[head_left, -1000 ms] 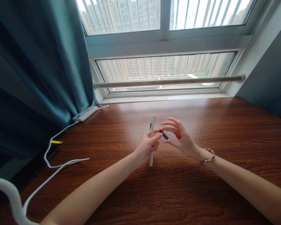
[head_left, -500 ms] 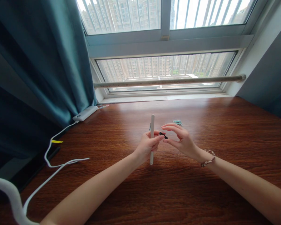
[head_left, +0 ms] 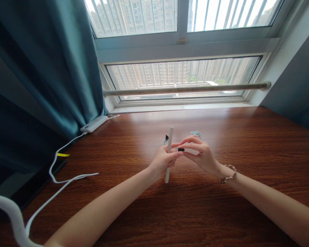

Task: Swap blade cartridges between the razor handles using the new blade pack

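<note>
My left hand (head_left: 162, 160) is closed round a slim white bar (head_left: 170, 140), which stands nearly upright in its grip. A small black piece (head_left: 181, 149) sits between the fingertips of both hands; it is too small to name. My right hand (head_left: 199, 149) pinches at it from the right, thumb below and fingers above, and its wrist wears a braided bracelet (head_left: 229, 174). Just behind my left hand lies a small dark and teal item (head_left: 166, 139), partly hidden by the bar. Beyond my right fingers a flat teal-striped packet (head_left: 195, 134) rests on the table.
The brown wooden table (head_left: 134, 206) reaches back to the window with a metal rail (head_left: 185, 90). At left are a white power strip (head_left: 94, 124), its white cable (head_left: 53, 168), a yellow tag (head_left: 63, 155) and a blue curtain (head_left: 67, 68). A thick white tube (head_left: 9, 206) curves in at lower left.
My right fingers have closed in on the black piece, which has turned level between the fingertips. The white bar has tilted slightly to the right, and more of the dark item behind it shows.
</note>
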### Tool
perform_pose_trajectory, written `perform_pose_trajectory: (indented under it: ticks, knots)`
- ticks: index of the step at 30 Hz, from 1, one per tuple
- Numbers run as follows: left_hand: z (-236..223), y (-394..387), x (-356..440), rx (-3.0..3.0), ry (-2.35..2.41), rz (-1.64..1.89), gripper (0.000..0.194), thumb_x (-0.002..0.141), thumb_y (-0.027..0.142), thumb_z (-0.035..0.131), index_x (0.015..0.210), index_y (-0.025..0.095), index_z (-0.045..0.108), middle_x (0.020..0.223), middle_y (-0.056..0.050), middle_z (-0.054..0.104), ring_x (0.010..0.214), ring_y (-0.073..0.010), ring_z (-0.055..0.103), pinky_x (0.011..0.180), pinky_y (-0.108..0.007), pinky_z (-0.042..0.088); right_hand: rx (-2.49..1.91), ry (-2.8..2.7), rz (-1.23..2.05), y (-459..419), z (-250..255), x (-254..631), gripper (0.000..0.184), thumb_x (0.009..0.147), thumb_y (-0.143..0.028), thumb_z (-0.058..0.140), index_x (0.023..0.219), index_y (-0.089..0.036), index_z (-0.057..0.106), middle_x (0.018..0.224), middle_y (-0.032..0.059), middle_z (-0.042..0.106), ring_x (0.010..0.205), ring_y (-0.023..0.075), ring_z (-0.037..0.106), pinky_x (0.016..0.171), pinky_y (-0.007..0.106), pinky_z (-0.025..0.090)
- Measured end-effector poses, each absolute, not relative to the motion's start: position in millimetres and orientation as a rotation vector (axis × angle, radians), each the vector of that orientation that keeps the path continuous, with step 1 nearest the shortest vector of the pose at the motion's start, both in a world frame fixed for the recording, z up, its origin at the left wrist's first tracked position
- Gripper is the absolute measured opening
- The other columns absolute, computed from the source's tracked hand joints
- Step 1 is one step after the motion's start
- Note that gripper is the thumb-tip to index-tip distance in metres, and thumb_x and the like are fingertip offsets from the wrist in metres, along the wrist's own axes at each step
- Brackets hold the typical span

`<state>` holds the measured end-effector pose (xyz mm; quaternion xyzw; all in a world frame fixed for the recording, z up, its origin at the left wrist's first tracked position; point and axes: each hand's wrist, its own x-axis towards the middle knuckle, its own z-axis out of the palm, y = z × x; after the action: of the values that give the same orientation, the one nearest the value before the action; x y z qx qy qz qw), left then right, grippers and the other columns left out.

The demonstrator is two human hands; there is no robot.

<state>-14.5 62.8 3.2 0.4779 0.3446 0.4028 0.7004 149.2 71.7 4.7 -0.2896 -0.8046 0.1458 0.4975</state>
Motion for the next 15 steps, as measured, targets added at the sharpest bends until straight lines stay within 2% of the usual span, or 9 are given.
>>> perform_pose_trajectory:
  ticks: [5,11,15]
  knots:
    - [2.4,62.1,-15.7,1.044,0.691,0.833,0.029,0.070,0.040,0.060,0.082,0.014,0.055,0.040,0.011,0.021,0.034,-0.0014,0.014,0.035,-0.019,0.008,-0.651,-1.936,0.338,74.2,1.0,150.7,0.021,0.075,-0.022,0.061,0.094,-0.029,0.064,0.081,0.0017,0.062,0.075,0.0168,0.051,0.072,0.035,0.044]
    - [0.5,62.5,-15.5,1.054,0.680,0.837,0.027,0.071,0.037,0.060,0.084,0.013,0.055,0.040,0.011,0.022,0.034,-0.0014,0.013,0.034,-0.018,0.008,-0.657,-1.979,0.301,73.0,0.7,151.7,0.025,0.075,-0.020,0.061,0.099,-0.029,0.063,0.083,0.0020,0.063,0.078,0.0173,0.050,0.072,0.034,0.044]
    - [-0.9,64.8,-16.3,0.952,0.611,0.850,0.033,0.076,0.050,0.048,0.079,0.017,0.050,0.039,0.011,0.020,0.033,-0.0029,0.011,0.032,-0.016,0.008,-0.784,-1.867,0.301,76.7,-0.6,154.8,0.019,0.075,-0.021,0.061,0.093,-0.027,0.065,0.083,0.0023,0.063,0.077,0.0165,0.053,0.072,0.033,0.044]
